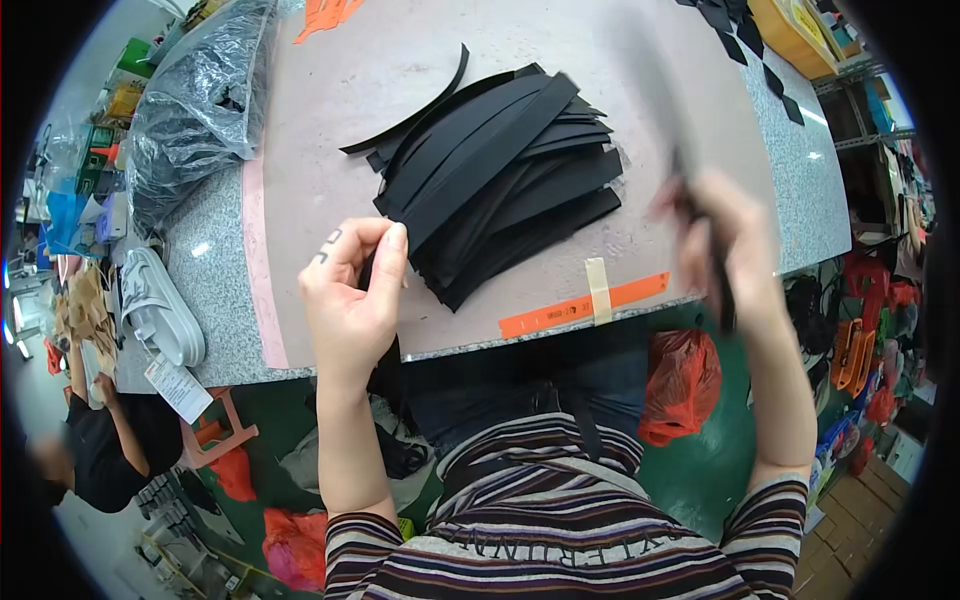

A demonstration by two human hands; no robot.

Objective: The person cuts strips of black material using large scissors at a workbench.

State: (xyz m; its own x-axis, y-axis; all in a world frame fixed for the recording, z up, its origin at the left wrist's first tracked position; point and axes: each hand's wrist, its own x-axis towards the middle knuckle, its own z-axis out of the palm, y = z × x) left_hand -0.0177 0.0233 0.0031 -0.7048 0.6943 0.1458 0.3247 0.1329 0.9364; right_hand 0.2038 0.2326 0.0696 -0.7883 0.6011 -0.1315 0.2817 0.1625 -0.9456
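My left hand [355,275] is closed in a pinch at the near left end of a pile of black strips [500,170]. Black material shows between its fingers, and a black strip [388,368] hangs over the table edge behind the wrist. On the right, my right hand [725,235] is raised and smeared by motion, its fingers wrapped round a long, thin, blurred thing [722,290]. This is black below the hand and a pale grey streak above it; its kind I cannot tell. The strips lie slanted across one another on a pale mat [690,60].
An orange ruler [635,292] is taped at the mat's near edge. A clear plastic bag of dark material [200,110] and grey slippers [160,305] lie left. Black pieces [735,45] and a yellow bin [795,35] are far right. Another person [125,445] is at left.
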